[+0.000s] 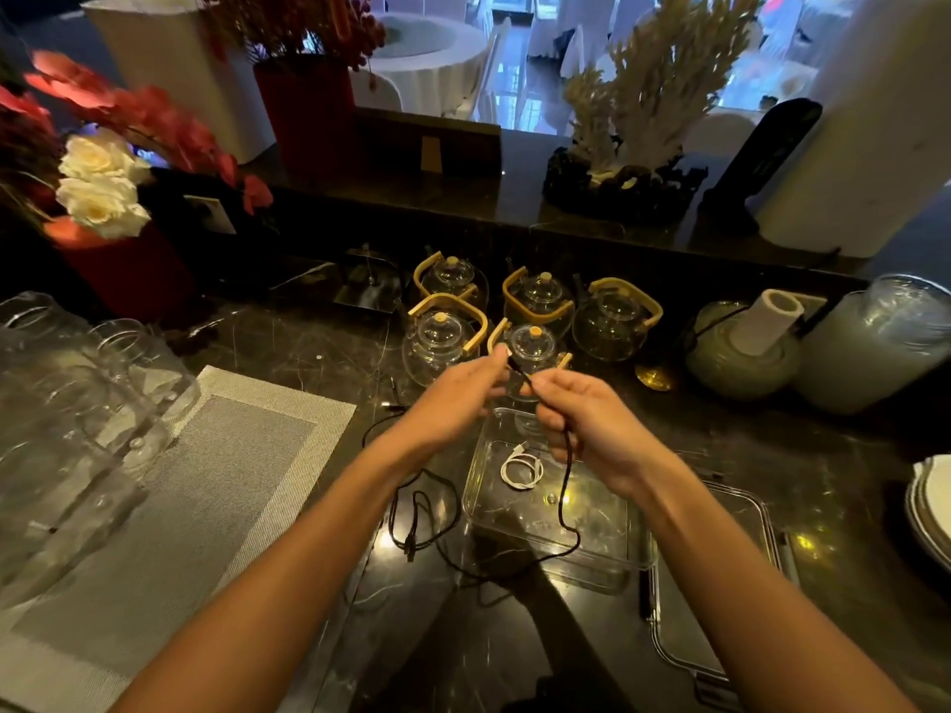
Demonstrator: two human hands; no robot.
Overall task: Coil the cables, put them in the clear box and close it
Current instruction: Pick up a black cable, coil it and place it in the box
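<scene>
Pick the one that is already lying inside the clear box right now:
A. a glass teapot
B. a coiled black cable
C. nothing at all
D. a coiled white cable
D: a small coiled white cable lies on the floor of the clear box, while the black cable is held up between the left hand and right hand.

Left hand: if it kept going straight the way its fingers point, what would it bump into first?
Probably the nearest glass teapot just beyond the left hand, whose fingertips pinch the black cable. Depth is hard to judge.
</scene>
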